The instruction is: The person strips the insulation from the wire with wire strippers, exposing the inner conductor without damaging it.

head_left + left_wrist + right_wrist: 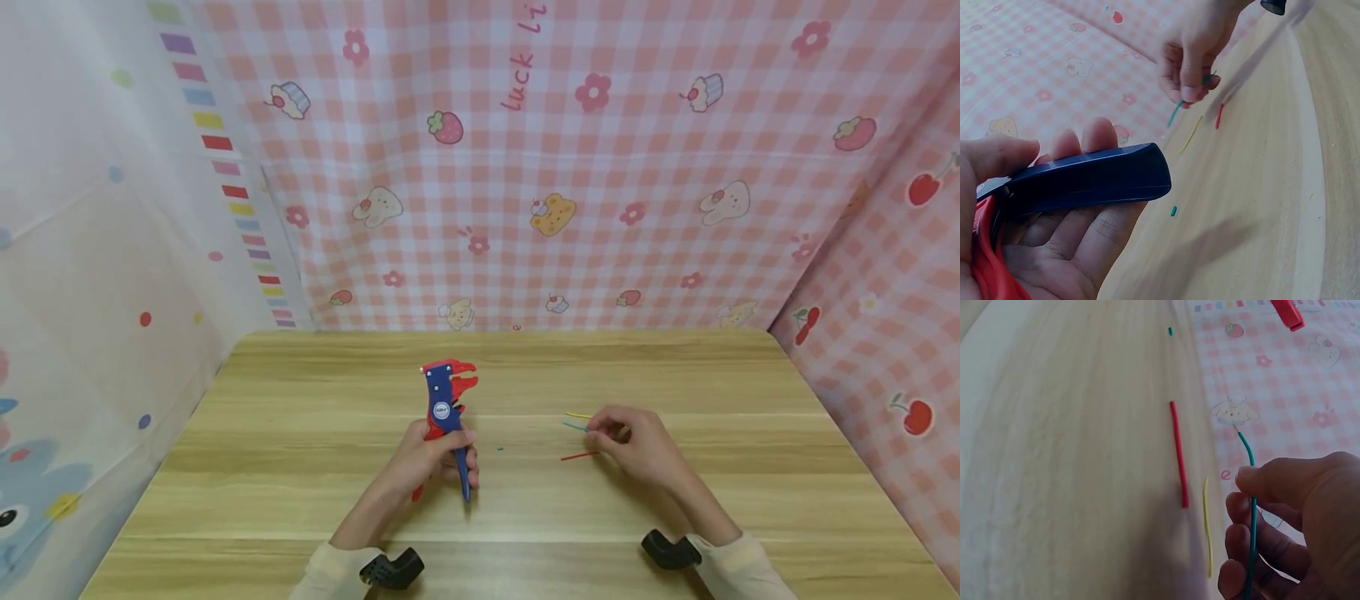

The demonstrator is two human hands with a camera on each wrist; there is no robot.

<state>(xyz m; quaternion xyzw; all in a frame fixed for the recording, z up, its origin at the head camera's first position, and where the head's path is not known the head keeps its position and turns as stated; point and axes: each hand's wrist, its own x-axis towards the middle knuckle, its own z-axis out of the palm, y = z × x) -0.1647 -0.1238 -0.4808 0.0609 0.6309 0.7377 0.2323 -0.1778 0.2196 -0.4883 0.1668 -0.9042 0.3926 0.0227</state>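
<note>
My left hand point(427, 457) grips a blue and red wire stripper point(441, 392) by its handles, its red jaws upright and turned to the right. In the right wrist view, my right hand point(1310, 512) pinches a green wire point(1253, 531) between thumb and fingers. A thin bare strand shows at the wire's far end. Near that hand, a red wire point(1179, 453) and a yellow wire point(1207, 528) lie on the table. Between the two hands lies a short green piece of insulation point(1174, 211).
The wooden table point(525, 517) extends around both arms. A pink checked cloth point(525, 167) hangs behind it, with patterned cloths on both sides. Each wrist carries a black device, seen at the left point(392, 569) and right sleeves.
</note>
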